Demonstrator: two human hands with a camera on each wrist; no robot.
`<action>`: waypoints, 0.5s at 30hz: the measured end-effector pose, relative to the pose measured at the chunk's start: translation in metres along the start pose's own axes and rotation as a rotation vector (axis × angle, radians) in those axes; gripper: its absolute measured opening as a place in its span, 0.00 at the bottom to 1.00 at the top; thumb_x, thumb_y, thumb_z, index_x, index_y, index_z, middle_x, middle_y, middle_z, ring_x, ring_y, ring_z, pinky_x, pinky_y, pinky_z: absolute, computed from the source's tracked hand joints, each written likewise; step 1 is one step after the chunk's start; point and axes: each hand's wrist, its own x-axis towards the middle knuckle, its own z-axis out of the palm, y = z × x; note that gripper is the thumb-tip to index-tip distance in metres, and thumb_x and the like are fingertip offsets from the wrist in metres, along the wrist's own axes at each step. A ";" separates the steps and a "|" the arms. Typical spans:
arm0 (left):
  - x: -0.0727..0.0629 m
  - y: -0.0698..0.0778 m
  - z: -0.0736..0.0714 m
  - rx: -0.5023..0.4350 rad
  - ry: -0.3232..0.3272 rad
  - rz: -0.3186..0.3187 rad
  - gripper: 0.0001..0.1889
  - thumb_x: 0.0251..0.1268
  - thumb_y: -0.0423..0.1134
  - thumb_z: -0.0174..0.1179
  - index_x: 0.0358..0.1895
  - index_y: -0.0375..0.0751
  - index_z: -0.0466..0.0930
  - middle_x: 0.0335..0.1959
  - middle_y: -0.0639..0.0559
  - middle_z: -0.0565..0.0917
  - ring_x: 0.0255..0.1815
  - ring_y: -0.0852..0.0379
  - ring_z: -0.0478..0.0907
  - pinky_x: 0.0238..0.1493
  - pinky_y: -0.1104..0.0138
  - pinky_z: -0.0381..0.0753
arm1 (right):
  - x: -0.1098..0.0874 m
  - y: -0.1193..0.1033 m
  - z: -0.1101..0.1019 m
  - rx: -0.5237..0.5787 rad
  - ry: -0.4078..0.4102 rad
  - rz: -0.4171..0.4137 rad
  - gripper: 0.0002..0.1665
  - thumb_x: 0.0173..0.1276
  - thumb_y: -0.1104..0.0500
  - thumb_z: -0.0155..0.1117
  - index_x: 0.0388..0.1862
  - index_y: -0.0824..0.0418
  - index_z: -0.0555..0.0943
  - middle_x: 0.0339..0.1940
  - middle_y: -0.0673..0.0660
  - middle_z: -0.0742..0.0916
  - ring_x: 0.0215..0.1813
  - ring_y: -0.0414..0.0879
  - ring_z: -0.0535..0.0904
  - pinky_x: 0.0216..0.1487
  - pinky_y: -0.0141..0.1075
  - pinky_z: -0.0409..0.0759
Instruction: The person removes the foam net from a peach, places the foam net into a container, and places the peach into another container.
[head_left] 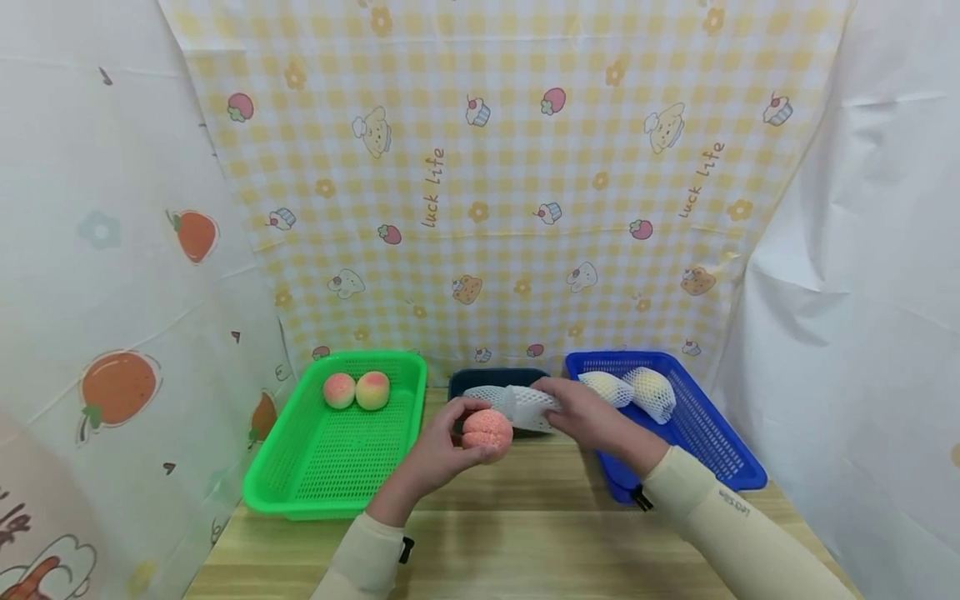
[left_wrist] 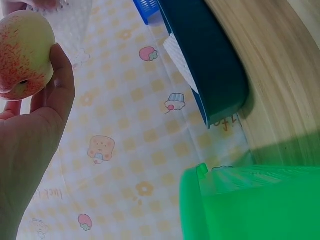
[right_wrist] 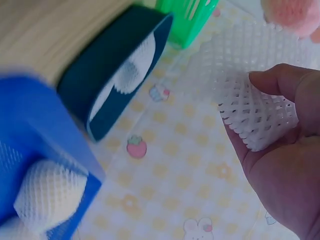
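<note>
A pink peach (head_left: 487,435) is gripped by my left hand (head_left: 442,450), its fingers and thumb curled round the side; the left wrist view shows the same peach (left_wrist: 25,55) with yellow and red skin. My right hand (head_left: 585,417) pinches a white foam net sleeve (head_left: 531,406) between thumb and fingers. In the right wrist view the sleeve (right_wrist: 255,85) spreads out, its mesh unfilled, near the peach. Behind the hands sits a dark teal bin (head_left: 461,379); in the right wrist view white foam nets (right_wrist: 135,67) lie inside it.
At left stands a green basket (head_left: 337,467) with two peaches (head_left: 356,390) at its back. A blue basket (head_left: 720,450) on the right holds two net-wrapped fruits (head_left: 630,392). The wooden table (head_left: 525,533) runs under everything, with a checked cloth (head_left: 510,250) hanging behind.
</note>
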 end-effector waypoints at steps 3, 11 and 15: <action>-0.001 -0.001 0.000 -0.012 0.001 -0.004 0.33 0.69 0.42 0.79 0.73 0.41 0.77 0.65 0.47 0.79 0.59 0.49 0.78 0.55 0.54 0.86 | 0.013 0.009 -0.006 -0.068 -0.005 -0.020 0.19 0.76 0.70 0.70 0.64 0.65 0.84 0.57 0.59 0.90 0.59 0.56 0.87 0.58 0.54 0.86; -0.002 -0.005 -0.002 -0.012 0.012 0.002 0.32 0.69 0.43 0.79 0.73 0.44 0.77 0.64 0.48 0.80 0.60 0.48 0.77 0.54 0.55 0.85 | 0.056 0.027 -0.014 -0.236 -0.060 -0.029 0.22 0.74 0.74 0.66 0.65 0.65 0.83 0.56 0.61 0.91 0.59 0.57 0.88 0.59 0.54 0.86; -0.003 -0.006 -0.003 -0.014 0.013 0.005 0.33 0.69 0.44 0.79 0.73 0.44 0.77 0.64 0.48 0.80 0.60 0.48 0.77 0.55 0.55 0.85 | 0.077 0.037 -0.011 -0.319 -0.092 -0.007 0.17 0.75 0.74 0.64 0.58 0.61 0.83 0.49 0.58 0.90 0.51 0.53 0.87 0.54 0.51 0.86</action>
